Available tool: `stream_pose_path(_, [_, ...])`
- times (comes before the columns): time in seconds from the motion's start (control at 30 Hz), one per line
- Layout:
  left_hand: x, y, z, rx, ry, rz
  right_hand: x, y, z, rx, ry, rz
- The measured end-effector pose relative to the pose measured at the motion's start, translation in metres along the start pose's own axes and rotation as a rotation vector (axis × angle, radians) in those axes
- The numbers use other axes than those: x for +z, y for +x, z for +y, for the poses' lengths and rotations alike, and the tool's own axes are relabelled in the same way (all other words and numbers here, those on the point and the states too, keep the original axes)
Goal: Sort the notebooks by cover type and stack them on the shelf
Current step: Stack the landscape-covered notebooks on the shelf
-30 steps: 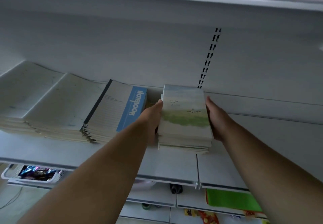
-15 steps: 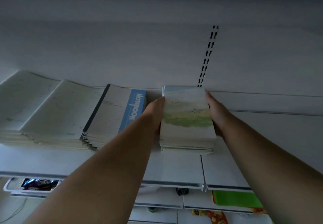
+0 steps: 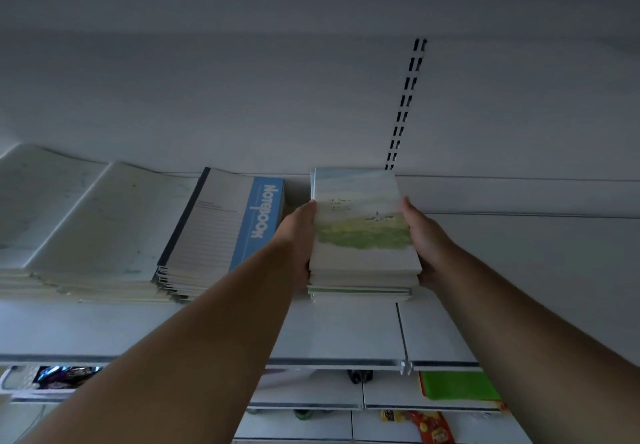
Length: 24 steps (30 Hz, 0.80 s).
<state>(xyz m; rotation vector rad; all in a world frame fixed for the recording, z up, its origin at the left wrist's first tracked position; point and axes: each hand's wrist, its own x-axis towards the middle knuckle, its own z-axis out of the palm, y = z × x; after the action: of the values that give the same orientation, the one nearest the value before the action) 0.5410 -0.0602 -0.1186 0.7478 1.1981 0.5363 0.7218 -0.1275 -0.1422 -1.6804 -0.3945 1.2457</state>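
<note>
The notebooks with the painted meadow cover (image 3: 363, 228) form one stack that lies on the white shelf (image 3: 346, 332), and both hands are on it. In the head view, the left hand (image 3: 299, 235) lies flat against the left side of this stack, with its fingers straight and pointing to the back wall. The right hand (image 3: 420, 239) is pressed against the right side in the same way, with the palm against the edges of the covers; its lower fingers are hidden behind the stack, so I cannot tell if they curl under it. The stack is therefore held between the two hands, which stand apart by the width of the notebooks. The far end of the stack is close to the back wall, just under the slotted upright strip (image 3: 405, 104).

Just to the left of the left hand lies another pile, and its top cover has a blue band with the word NOTEBOOK (image 3: 225, 228). It leans on more pale notebooks (image 3: 86, 221) that spread further to the left along the same shelf.

Below both forearms a lower shelf is visible. Under the right forearm lies a green flat thing (image 3: 457, 385), and under the left forearm stands a white basket (image 3: 20, 384) with dark shiny packets inside.
</note>
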Motion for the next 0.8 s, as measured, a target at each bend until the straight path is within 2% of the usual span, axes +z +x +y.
stream_pose_path(0.3, [-0.002, -0.005, 0.010, 0.004, 0.046, 0.053, 0.011, 0.001, 0.006, -0.001, 0.172, -0.063])
stream_pose_path(0.57, [-0.010, -0.017, 0.013, -0.007, 0.049, 0.067, 0.020, -0.008, -0.001, 0.008, 0.139, -0.098])
stream_pose_path(0.7, [-0.016, -0.013, 0.008, 0.012, 0.075, 0.108, 0.019, -0.013, -0.003, -0.006, 0.116, -0.061])
stream_pose_path(0.8, [-0.016, -0.030, 0.008, 0.084, 0.191, 0.065, 0.016, -0.012, 0.005, -0.048, 0.151, -0.084])
